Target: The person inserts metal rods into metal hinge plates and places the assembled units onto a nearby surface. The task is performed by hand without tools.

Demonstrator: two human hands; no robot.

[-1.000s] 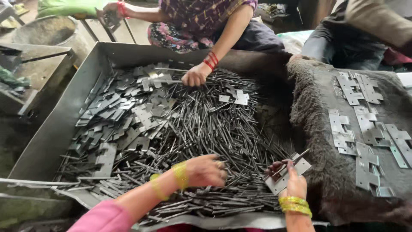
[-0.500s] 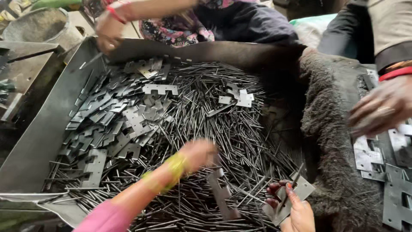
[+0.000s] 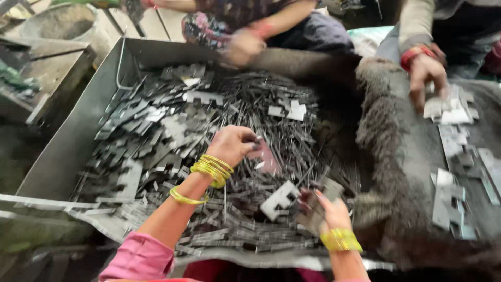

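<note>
Currently the left hand point(image 3: 236, 144) is closed over the pile of thin metal strips point(image 3: 245, 94), pinching what looks like one flat piece, though blur hides the grip. The right hand point(image 3: 327, 210) grips a small stack of notched metal plates point(image 3: 280, 198), just right of the left. Beyond both hands, the metal tray point(image 3: 68, 156) remains heaped with unsorted strips and plates. Right of the right hand, sorted plates point(image 3: 453, 112) lie on the dark cloth point(image 3: 396, 156), where a co-worker's hand point(image 3: 428, 73) rests. Judged: sorting partly done, most stock left.
</note>
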